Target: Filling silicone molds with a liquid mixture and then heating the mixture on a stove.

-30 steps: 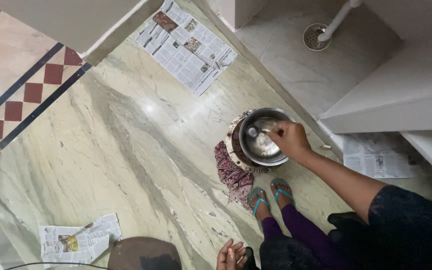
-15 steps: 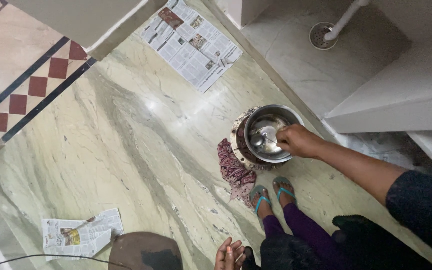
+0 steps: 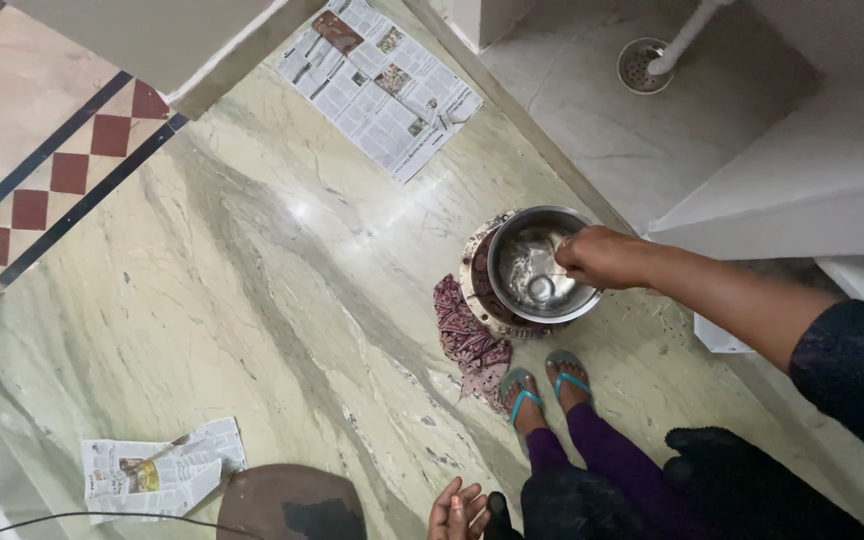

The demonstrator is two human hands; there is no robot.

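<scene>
My right hand (image 3: 602, 258) reaches in from the right over a steel bowl (image 3: 512, 235) on the floor. It is closed on the handle of a metal spoon (image 3: 544, 287) whose head rests on the bowl's bottom. The bowl sits on a round patterned plate (image 3: 472, 292). A maroon patterned cloth (image 3: 467, 342) lies against the plate's near side. My left hand (image 3: 457, 512) hangs low at the bottom edge, fingers apart and empty, beside my dark clothing. My feet in teal sandals (image 3: 544, 385) stand just in front of the bowl.
Greenish marble floor. A spread newspaper (image 3: 382, 85) lies at the top, a smaller one (image 3: 157, 475) at bottom left beside a brown round object (image 3: 287, 502). A floor drain (image 3: 642, 62) with a white pipe is at top right. A white ledge (image 3: 802, 190) is right of the bowl.
My right hand has shifted over the bowl's right side, and the spoon head has moved from the bowl's upper left to its lower middle. The left hand stays low.
</scene>
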